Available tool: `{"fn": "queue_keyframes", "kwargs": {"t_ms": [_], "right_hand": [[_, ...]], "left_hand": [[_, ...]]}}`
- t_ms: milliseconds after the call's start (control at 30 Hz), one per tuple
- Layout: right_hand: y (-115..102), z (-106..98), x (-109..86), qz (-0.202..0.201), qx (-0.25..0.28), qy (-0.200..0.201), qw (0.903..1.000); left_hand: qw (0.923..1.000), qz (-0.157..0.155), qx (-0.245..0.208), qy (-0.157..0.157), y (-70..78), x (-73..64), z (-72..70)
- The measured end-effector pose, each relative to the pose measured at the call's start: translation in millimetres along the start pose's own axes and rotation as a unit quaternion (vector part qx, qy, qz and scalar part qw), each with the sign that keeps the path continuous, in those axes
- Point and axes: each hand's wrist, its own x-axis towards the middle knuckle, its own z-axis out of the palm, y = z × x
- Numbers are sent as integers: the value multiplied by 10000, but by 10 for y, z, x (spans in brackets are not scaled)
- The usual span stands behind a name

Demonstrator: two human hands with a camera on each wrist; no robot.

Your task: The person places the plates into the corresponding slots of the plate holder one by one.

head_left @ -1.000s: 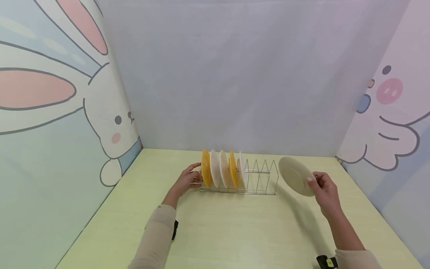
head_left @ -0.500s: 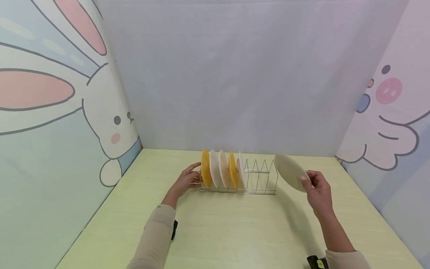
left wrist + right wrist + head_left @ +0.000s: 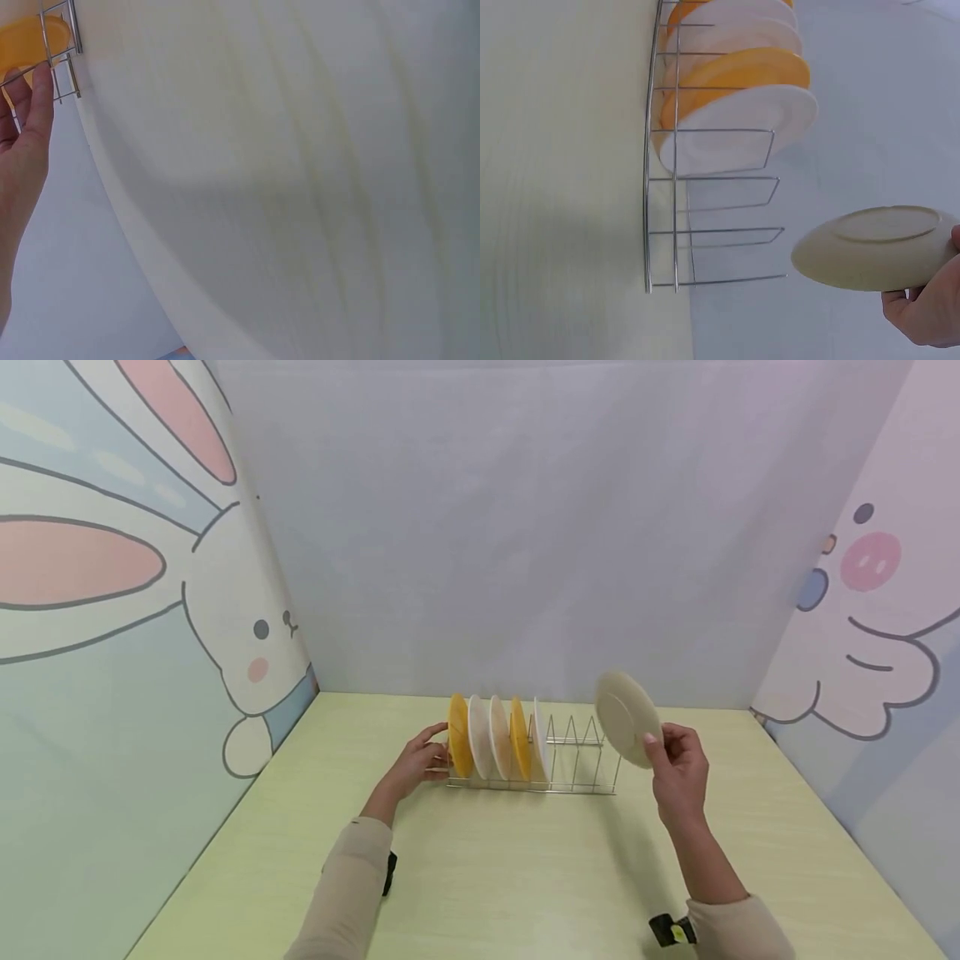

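Observation:
My right hand (image 3: 681, 777) grips a beige plate (image 3: 626, 718) by its edge, thumb on the underside. The plate is tilted in the air above the right end of a wire dish rack (image 3: 576, 790). In the right wrist view the held plate (image 3: 877, 255) is apart from the rack's wires. My left hand (image 3: 414, 766) holds the left end of the rack; in the left wrist view its fingertips meet the end wire beside a yellow plate (image 3: 26, 41). Several plates stand upright in the rack's left part: a yellow plate (image 3: 460, 737) outermost, a white plate (image 3: 542, 743) rightmost.
The rack stands on a pale yellow table (image 3: 495, 868) near the grey back wall (image 3: 517, 543). Bare wire slots (image 3: 727, 231) lie right of the white plate. Side walls with cartoon animals (image 3: 247, 602) flank the table.
My right hand has carried the beige plate leftward and up, from beside the rack to above its right end, turning it more upright. The left hand and racked plates stay put.

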Motion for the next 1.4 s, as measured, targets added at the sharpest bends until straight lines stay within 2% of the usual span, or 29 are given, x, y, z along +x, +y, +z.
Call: {"fn": "queue_keyframes", "kwargs": {"t_ms": [200,400,567,733,933,1167,1400], "right_hand": [[14,215,-25,-141,458,-1,9988],[66,439,-68,-61,691,24,9976],[152,640,-118,33,940,108,9955],[275,811,-200,-40,1158,221,9930],[423,888,-287,-111,624,239,9977],[334,904,-397,33,9,119,9999],[457,855,-444,275,-343,22,9990]], "left_hand": [[10000,17,21,13,1,-5,2],[10000,-27,17,4,-12,7,-1],[10000,-30,-1,25,-23,12,-7],[10000,-52,14,18,-22,1,-7],[10000,-39,14,22,-30,-4,-3],[9993,101,139,336,-270,139,-85],[9991,192,211,314,-260,144,-80]]}}
